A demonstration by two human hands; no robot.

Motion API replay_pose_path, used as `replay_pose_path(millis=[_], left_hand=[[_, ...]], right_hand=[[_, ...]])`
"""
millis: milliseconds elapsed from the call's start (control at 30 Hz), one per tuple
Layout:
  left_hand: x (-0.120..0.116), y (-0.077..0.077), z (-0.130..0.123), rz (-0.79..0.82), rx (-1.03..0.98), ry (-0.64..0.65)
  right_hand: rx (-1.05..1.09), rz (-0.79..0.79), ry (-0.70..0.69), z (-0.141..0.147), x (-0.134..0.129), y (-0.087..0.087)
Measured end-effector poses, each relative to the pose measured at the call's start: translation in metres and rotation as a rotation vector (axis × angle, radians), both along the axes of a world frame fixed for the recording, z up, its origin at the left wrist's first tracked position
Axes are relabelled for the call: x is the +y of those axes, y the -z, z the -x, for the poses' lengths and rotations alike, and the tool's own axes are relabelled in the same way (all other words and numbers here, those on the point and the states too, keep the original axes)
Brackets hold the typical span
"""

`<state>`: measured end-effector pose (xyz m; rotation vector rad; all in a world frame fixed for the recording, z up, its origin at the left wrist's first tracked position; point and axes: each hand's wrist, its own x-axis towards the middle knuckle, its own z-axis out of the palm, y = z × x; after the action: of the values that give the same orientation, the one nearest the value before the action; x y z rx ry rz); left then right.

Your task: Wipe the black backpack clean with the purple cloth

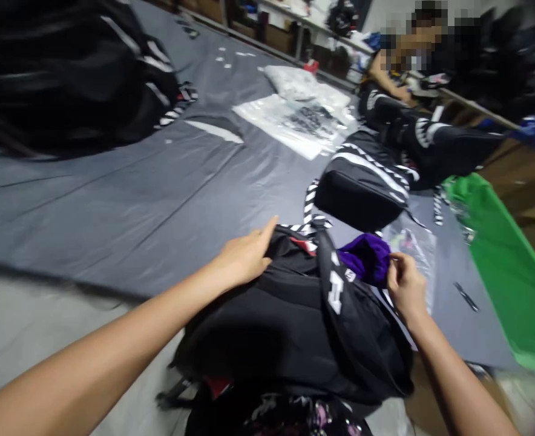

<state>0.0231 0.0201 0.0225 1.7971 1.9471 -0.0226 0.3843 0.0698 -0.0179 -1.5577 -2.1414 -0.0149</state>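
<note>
A black backpack [290, 309] with a white-marked strap lies at the table's front edge, close against my body. My left hand [244, 257] grips its upper left edge, the thumb on the near side and the index finger stretched along the far side. Purple cloth [362, 257] bulges from beside the strap on the right. The fingers of my right hand [406, 281] pinch the right edge of that cloth. A striped black-and-white strap [310, 200] runs past the top of the backpack.
Beyond stands another black bag [362, 188] with white bands. Black bags [68, 72] are heaped at left. Clear plastic packaging [295, 115] lies farther back. A green bin [508, 266] borders the right side, near a dark pen-like object [466, 297]. Another person [390, 75] works behind.
</note>
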Motion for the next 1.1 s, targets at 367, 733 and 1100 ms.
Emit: replay_pose_path(millis=[367, 733, 1100], left_hand=[[-0.039, 0.045, -0.018, -0.555, -0.001, -0.22], [-0.027, 0.055, -0.023, -0.58, 0.094, -0.226], [-0.029, 0.054, -0.025, -0.626, 0.112, -0.218]], right_hand=[[-0.055, 0.304, 0.128, -0.063, -0.001, 0.065], [-0.315, 0.326, 0.447, -0.127, 0.013, 0.09], [-0.46, 0.42, 0.328, -0.119, 0.034, 0.1]])
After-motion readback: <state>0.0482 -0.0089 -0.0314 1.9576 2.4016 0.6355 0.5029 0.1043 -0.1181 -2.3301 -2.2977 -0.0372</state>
